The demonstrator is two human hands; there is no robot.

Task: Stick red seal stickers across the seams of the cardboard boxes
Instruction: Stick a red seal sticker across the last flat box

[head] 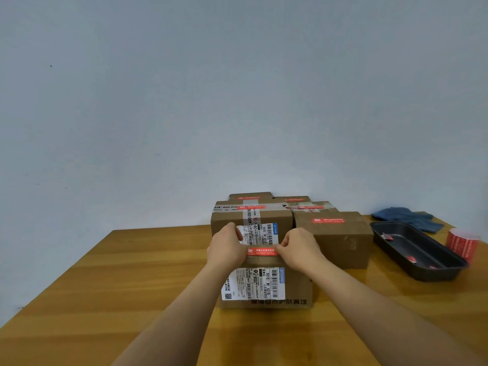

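A cardboard box (295,289) with a white shipping label stands nearest me on the wooden table (105,281). A red seal sticker (261,251) lies across its top far edge. My left hand (227,247) pinches the sticker's left end and my right hand (298,247) pinches its right end. Behind it stand several more boxes: one with a label and printed tape (280,219), one to the right (340,241) with a red sticker (328,220) on top.
A dark plastic tray (390,249) with red and white scraps lies at the right. Beside it stands a roll of red stickers (460,243). A blue cloth (406,216) lies at the table's far right. A pale wall rises behind.
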